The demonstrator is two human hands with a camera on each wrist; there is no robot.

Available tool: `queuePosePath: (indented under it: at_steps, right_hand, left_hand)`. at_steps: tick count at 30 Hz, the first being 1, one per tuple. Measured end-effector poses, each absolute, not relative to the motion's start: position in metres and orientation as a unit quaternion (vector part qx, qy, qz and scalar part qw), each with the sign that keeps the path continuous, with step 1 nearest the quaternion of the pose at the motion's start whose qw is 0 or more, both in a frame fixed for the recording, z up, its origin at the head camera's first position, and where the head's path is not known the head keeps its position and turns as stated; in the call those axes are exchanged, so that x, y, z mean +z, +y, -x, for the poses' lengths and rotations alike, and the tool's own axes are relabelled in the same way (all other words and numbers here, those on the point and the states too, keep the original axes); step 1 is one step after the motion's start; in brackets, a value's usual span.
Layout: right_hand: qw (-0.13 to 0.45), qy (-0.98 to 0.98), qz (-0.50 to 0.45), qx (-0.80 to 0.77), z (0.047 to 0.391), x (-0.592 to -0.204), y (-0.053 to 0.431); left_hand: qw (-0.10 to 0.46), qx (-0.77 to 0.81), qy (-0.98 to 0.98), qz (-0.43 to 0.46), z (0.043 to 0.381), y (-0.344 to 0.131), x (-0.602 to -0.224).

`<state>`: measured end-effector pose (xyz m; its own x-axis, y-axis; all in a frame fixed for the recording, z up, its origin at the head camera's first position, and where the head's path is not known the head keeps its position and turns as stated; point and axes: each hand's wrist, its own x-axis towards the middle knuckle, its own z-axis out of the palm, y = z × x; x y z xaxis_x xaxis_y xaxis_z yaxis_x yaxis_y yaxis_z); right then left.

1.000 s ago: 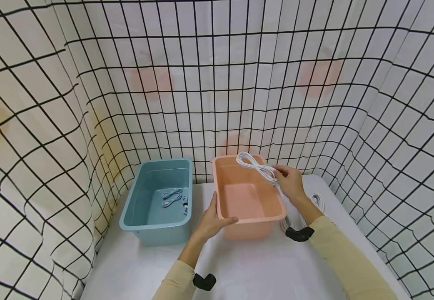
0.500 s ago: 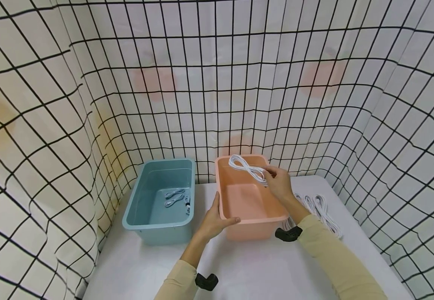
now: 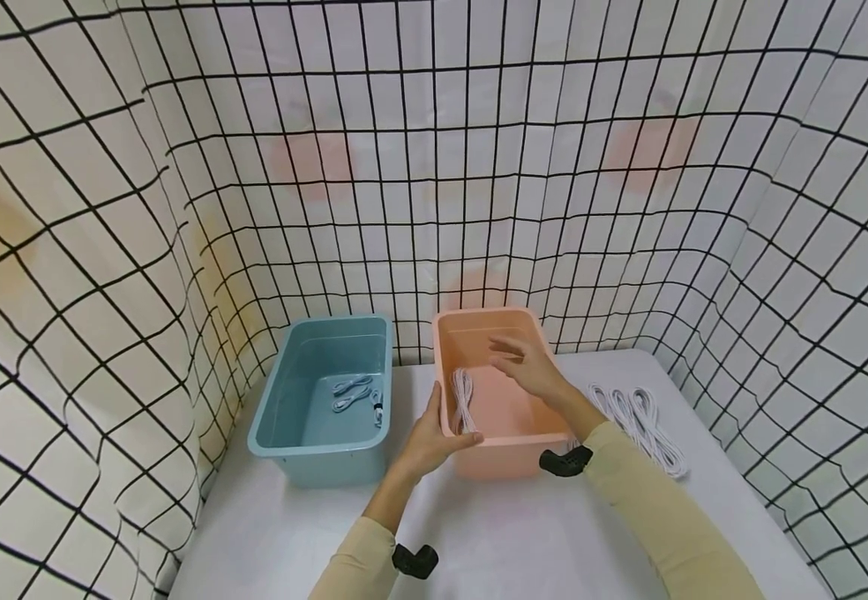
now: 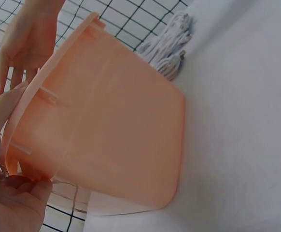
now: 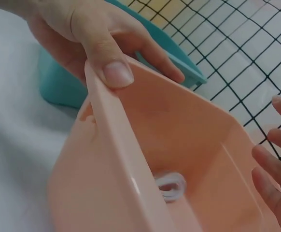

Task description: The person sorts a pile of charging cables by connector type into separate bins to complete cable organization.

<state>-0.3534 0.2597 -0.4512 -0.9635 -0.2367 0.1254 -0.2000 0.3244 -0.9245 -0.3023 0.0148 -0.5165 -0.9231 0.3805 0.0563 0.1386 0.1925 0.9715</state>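
My left hand (image 3: 425, 442) holds the near left corner of a peach plastic tub (image 3: 520, 454), thumb over the rim and fingers along the outer side, as the right wrist view shows too. A coiled white cable (image 3: 463, 400) lies inside the tub along its left wall, its near end partly hidden by the front rim. Above the tub's middle is my right hand (image 3: 527, 368), with fingers spread and nothing in them. In the left wrist view the tub's outer wall (image 4: 116, 116) hides the cable.
To the left stands a teal tub (image 3: 314, 462) with several small bundled cables (image 3: 351, 393) in it. More coiled white cables (image 3: 644, 427) lie on the white tabletop (image 3: 509, 533) to the right. Black netting (image 3: 449, 225) encloses the back and sides.
My right hand has let go of the white cable, which dropped into the peach tub, and the hand has shifted slightly left with its fingers spread. The left hand keeps its hold on the rim.
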Motion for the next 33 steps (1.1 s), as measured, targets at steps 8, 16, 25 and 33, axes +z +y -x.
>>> queuePosePath:
  at_steps: [8, 16, 25, 33]
  right_hand:
    - [-0.018, 0.825, 0.143, -0.547, 0.337, -0.438, 0.271]
    - [-0.028, 0.833, 0.128, -0.538, 0.332, -0.439, 0.285]
    - [-0.034, 0.842, 0.095, -0.530, 0.330, -0.449, 0.313]
    - [-0.039, 0.845, 0.082, -0.526, 0.323, -0.448, 0.328]
  left_hand:
    - [0.101, 0.613, 0.766, -0.164, 0.301, 0.015, -0.516]
    - [0.104, 0.618, 0.762, -0.164, 0.301, 0.016, -0.517]
    - [0.111, 0.608, 0.771, -0.158, 0.302, 0.017, -0.519]
    - [0.104, 0.623, 0.758, -0.165, 0.303, 0.016, -0.520]
